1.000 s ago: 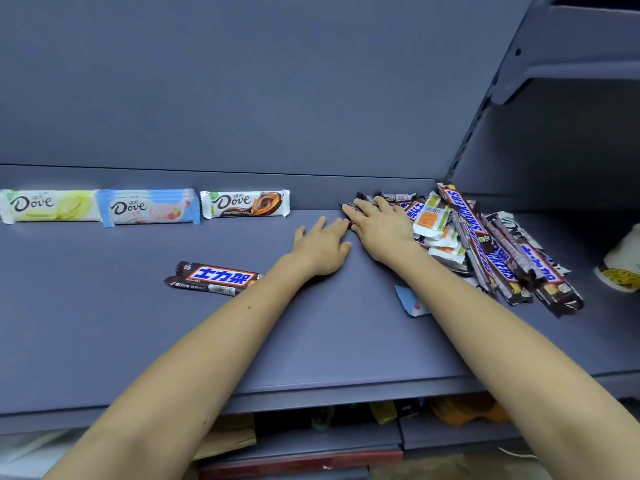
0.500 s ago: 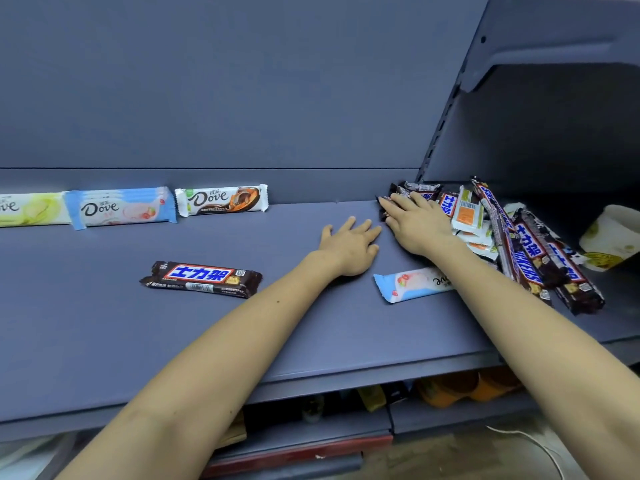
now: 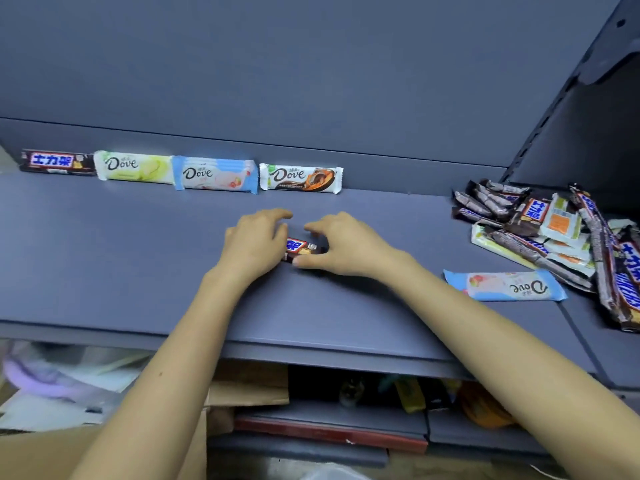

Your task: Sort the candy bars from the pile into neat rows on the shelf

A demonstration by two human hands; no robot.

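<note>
A brown Snickers bar (image 3: pixel 300 246) lies in the middle of the grey shelf (image 3: pixel 121 258). My left hand (image 3: pixel 256 244) covers its left part with curled fingers, and my right hand (image 3: pixel 343 244) pinches its right end. Against the back wall runs a row: a Snickers bar (image 3: pixel 57 162), a green Dove bar (image 3: pixel 133 167), a blue Dove bar (image 3: pixel 214 174) and a brown Dove bar (image 3: pixel 300 178). The pile of candy bars (image 3: pixel 554 230) lies at the right end. A loose blue Dove bar (image 3: pixel 505 285) lies in front of the pile.
A slotted upright post (image 3: pixel 540 133) rises behind the pile at the right. Below the shelf's front edge (image 3: pixel 311 348) a lower shelf holds cardboard (image 3: pixel 249 386), orange packets (image 3: pixel 481 407) and plastic bags (image 3: pixel 52 379).
Both hands have left the pile and moved left onto the Snickers bar lying mid-shelf. The view has swung left, which brings the back row's far-left Snickers bar into sight.
</note>
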